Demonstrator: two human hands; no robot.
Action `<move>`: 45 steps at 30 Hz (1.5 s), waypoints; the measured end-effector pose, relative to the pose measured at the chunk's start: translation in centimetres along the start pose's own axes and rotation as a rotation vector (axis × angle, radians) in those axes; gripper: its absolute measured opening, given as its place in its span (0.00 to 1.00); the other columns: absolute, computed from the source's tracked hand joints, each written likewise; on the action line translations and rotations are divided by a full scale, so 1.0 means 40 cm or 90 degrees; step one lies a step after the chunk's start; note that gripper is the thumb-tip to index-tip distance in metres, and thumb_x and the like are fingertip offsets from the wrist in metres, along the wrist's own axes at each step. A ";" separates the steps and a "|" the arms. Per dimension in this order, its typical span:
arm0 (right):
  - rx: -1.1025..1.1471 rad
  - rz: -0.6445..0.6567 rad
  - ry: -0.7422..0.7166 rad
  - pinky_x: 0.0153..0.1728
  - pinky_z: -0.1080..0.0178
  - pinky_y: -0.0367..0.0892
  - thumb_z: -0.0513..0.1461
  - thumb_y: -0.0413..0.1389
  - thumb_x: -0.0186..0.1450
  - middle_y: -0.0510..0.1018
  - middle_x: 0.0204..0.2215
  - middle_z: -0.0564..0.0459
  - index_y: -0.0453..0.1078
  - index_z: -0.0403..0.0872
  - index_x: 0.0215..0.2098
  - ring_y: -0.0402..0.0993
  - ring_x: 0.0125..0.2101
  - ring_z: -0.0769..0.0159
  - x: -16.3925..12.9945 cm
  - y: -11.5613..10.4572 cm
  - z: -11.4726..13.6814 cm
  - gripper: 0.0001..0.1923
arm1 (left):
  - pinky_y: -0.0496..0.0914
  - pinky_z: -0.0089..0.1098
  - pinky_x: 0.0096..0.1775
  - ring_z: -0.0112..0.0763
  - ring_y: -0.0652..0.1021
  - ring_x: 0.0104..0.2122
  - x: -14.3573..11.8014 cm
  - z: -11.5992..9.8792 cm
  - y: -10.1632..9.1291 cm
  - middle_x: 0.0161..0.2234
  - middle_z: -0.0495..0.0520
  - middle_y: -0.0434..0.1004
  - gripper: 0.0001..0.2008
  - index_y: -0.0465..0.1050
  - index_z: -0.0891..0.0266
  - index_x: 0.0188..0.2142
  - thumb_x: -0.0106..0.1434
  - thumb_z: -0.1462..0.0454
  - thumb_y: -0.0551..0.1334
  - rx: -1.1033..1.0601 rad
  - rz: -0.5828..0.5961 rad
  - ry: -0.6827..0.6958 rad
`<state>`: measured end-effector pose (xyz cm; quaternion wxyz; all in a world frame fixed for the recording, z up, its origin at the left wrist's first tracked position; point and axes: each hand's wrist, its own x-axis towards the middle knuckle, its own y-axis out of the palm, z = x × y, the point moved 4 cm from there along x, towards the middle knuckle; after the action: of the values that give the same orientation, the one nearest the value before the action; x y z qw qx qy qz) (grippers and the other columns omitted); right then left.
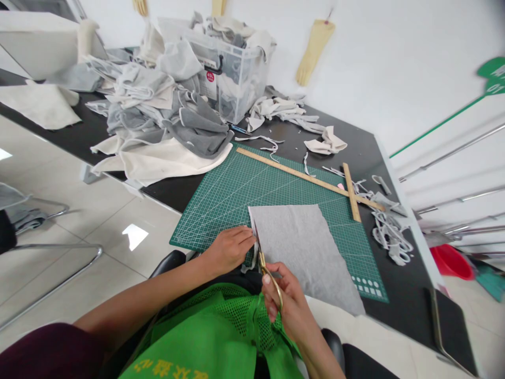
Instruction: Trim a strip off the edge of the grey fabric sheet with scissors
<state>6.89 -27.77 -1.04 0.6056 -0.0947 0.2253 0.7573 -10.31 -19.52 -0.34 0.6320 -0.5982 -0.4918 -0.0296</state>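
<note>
A grey fabric piece [303, 247] lies on a green cutting mat [236, 189] at the near edge of a black table [398, 295]. My right hand [286, 302] grips gold-handled scissors [263, 260] whose blades sit in the fabric's left edge. My left hand [231, 247] pinches the narrow strip on the left side of the cut, at the mat's near edge.
Two wooden rulers [300, 176] lie crossed at the mat's far side. A heap of grey and cream cloth [158, 116] and a clear plastic bin [232, 79] stand at the back left. Fabric scraps [389, 231] lie on the right. A green mesh bag [213, 331] rests on my lap.
</note>
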 end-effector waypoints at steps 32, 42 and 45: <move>0.031 0.005 -0.001 0.14 0.75 0.57 0.54 0.63 0.69 0.61 0.17 0.67 0.66 0.49 0.49 0.51 0.14 0.78 -0.023 0.005 -0.013 0.21 | 0.78 0.39 0.53 0.39 0.81 0.48 -0.004 0.006 0.012 0.43 0.58 0.81 0.13 0.76 0.64 0.43 0.65 0.75 0.55 -0.024 0.044 -0.012; 0.057 -0.025 0.013 0.12 0.76 0.55 0.57 0.65 0.66 0.64 0.20 0.66 0.64 0.49 0.46 0.53 0.14 0.79 0.010 0.004 -0.004 0.25 | 0.79 0.39 0.53 0.39 0.81 0.46 0.003 -0.001 0.000 0.41 0.58 0.81 0.14 0.75 0.66 0.44 0.64 0.75 0.54 -0.019 0.018 0.015; 0.046 -0.019 0.013 0.12 0.76 0.55 0.58 0.65 0.65 0.64 0.20 0.66 0.63 0.49 0.45 0.53 0.14 0.80 0.025 0.006 0.004 0.26 | 0.79 0.39 0.53 0.38 0.82 0.46 0.004 -0.002 -0.004 0.42 0.58 0.82 0.14 0.75 0.66 0.45 0.65 0.75 0.55 -0.017 0.002 0.020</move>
<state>6.44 -26.85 -1.25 0.6179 -0.0836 0.2570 0.7383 -10.29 -19.54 -0.10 0.6319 -0.6067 -0.4802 -0.0445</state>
